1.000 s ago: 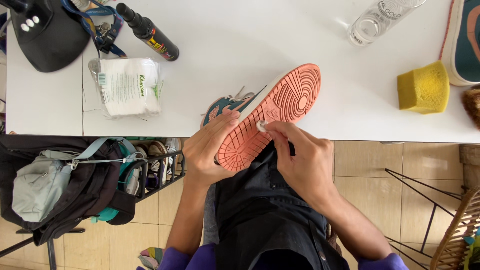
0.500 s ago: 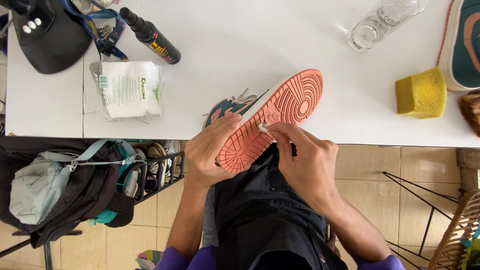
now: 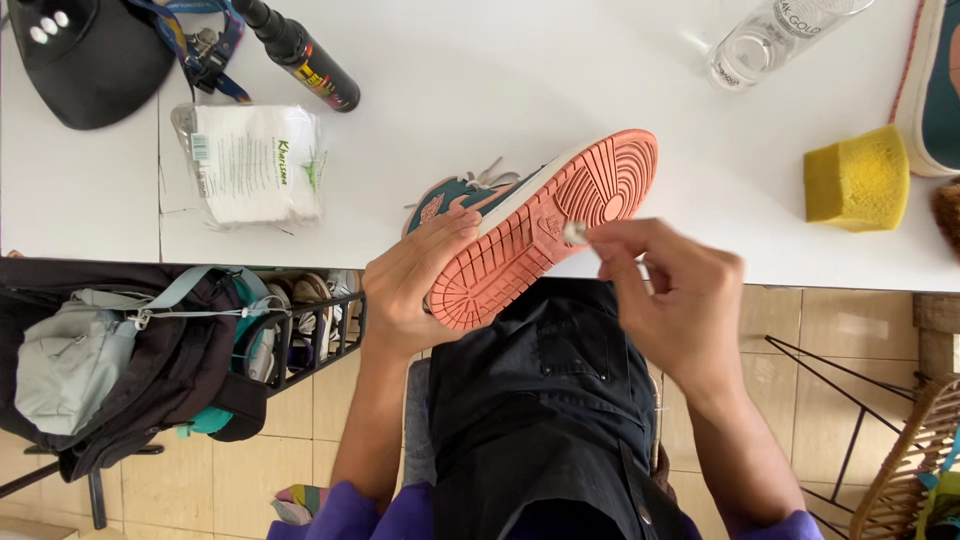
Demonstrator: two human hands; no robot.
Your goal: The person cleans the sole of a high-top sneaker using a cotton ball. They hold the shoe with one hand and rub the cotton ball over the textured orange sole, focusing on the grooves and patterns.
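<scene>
- A person is sitting at a white desk (image 3: 520,70), seen from above through a head camera looking down at both bare hands and a dark apron over the lap.
- The left hand (image 3: 415,285) is gripping a sneaker (image 3: 540,220) at the heel end, fingers curled closed over its teal side and thumb side under it, holding it tipped on edge so the sole is facing up toward the camera.
- The sneaker is hanging over the desk's near edge, around the middle: the toe end is lying over the desk surface and the heel end is sticking out above the lap. Its sole is salmon-orange with a ringed tread; the upper is teal with pale laces.
- The right hand (image 3: 670,295) is pinching a small white swab (image 3: 574,233) between thumb and fingertips, closed tightly on it, and the swab's tip is touching the sole near its middle.
- A yellow sponge (image 3: 857,178) is sitting near the desk's right edge, well apart from the sneaker.
- A clear plastic bottle (image 3: 765,40) is lying toward the far right corner.
- A packet of white wipes (image 3: 250,162) is resting left of the sneaker, with a black spray bottle (image 3: 300,52) beyond it.
- A black cap (image 3: 85,55) is sitting at the far left corner.
- A dark backpack (image 3: 130,360) is hanging below the desk's left side.
</scene>
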